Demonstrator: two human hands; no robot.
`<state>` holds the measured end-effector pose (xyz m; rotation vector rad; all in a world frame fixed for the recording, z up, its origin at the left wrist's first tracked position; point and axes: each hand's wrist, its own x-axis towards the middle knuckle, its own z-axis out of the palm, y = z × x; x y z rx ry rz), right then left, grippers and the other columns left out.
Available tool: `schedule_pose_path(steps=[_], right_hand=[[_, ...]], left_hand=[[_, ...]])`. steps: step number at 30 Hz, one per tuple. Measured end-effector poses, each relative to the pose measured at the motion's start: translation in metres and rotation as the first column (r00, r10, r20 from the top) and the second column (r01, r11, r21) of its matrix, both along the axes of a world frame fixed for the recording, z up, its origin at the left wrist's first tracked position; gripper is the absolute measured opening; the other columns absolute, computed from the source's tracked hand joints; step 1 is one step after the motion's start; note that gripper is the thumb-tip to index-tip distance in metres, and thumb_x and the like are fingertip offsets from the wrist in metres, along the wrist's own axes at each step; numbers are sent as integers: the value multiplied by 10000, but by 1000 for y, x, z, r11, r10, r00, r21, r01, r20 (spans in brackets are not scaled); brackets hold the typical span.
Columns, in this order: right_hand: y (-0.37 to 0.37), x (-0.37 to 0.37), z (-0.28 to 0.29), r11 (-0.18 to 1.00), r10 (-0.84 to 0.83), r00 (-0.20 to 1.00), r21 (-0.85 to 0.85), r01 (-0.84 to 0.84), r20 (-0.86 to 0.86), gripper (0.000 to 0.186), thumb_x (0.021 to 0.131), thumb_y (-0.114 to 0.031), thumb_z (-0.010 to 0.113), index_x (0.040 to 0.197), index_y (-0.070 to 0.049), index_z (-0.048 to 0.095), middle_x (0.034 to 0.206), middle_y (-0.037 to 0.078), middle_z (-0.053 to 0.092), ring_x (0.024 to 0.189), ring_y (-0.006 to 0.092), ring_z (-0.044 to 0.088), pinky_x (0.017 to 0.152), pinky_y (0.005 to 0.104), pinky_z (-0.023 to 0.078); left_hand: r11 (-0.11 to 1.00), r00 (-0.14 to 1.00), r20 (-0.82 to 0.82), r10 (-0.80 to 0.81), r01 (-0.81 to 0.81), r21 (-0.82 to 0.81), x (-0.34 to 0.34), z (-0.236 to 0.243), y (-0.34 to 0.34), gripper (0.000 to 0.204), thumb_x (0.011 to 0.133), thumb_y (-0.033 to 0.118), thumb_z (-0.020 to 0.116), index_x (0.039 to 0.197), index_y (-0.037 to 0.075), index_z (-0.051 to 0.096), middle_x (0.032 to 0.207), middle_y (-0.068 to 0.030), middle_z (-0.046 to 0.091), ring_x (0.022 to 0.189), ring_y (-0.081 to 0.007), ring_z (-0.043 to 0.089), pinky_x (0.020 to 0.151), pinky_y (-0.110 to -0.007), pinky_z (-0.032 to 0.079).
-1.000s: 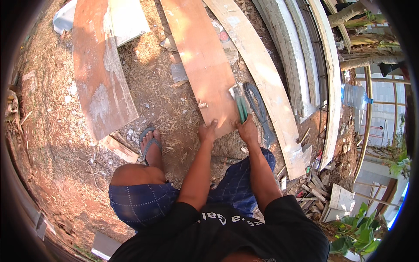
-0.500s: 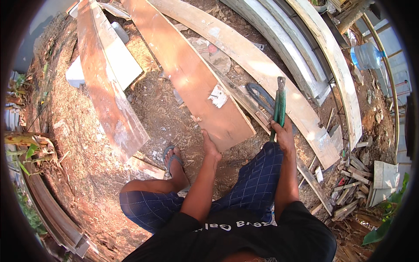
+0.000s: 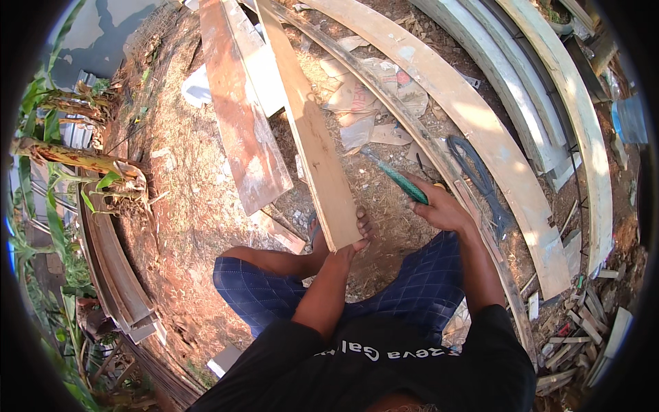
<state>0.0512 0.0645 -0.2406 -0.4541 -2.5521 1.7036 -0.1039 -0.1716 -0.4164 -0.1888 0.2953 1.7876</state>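
Long tan plank (image 3: 319, 141) has turned, left grip (image 3: 353, 248) clamped there, right grip (image 3: 447, 207) on pincers (image 3: 398, 180).

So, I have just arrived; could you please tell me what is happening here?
A person's left hand grips the near end of a long wooden board. The right hand holds a green-handled hand tool, its tip apart from the board. A stained reddish board lies to the left, a dark coiled cord to the right.
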Motion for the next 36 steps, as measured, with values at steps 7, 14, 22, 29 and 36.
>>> schedule_pose_path(steps=[7, 14, 22, 29, 36], right_hand=[[0, -53, 22, 948, 315, 946, 15, -317, 78, 757, 862, -21, 622, 1569, -135, 380, 1514, 220, 502, 1392, 374, 499, 1152, 429, 400], [9, -115, 32, 821, 519, 833, 162, -548, 190, 773, 854, -81, 674, 1567, -132, 380, 1477, 198, 544, 1339, 357, 546, 1116, 432, 433], [18, -153, 50, 752, 626, 700, -26, -659, 343, 788, 880, -122, 674, 1593, -124, 338, 1475, 155, 554, 1290, 282, 577, 1090, 390, 439], [24, -173, 88, 691, 624, 617, 31, -722, 480, 776, 872, -70, 685, 1580, -96, 370, 1493, 163, 535, 1311, 251, 537, 1104, 375, 415], [23, -199, 111, 586, 635, 548, 122, -801, 545, 552, 879, -162, 707, 1395, -31, 561, 1280, 159, 669, 1137, 248, 639, 996, 386, 481]], left_hand=[[1000, 1000, 30, -3, 4, -13, 3, -5, 2, 558, 971, 583, 459, 942, 47, 614, 600, -3, 487, 510, -168, 479, 519, -317, 423], [988, 999, -6, 34, -35, -150, 9, 41, 13, 463, 1013, 465, 455, 844, 57, 596, 545, -2, 439, 449, -151, 419, 470, -296, 389], [990, 999, -45, 32, -37, -134, 4, 19, -1, 605, 977, 597, 412, 883, 30, 599, 602, -36, 479, 490, -180, 458, 497, -315, 413], [999, 985, -174, 12, -17, -29, -1, 13, -10, 634, 949, 656, 459, 970, 39, 606, 667, -26, 521, 536, -184, 504, 555, -326, 449], [980, 996, -77, 48, -32, 195, -8, -35, -28, 640, 937, 593, 549, 1064, -31, 620, 817, -103, 593, 597, -220, 557, 595, -374, 511]])
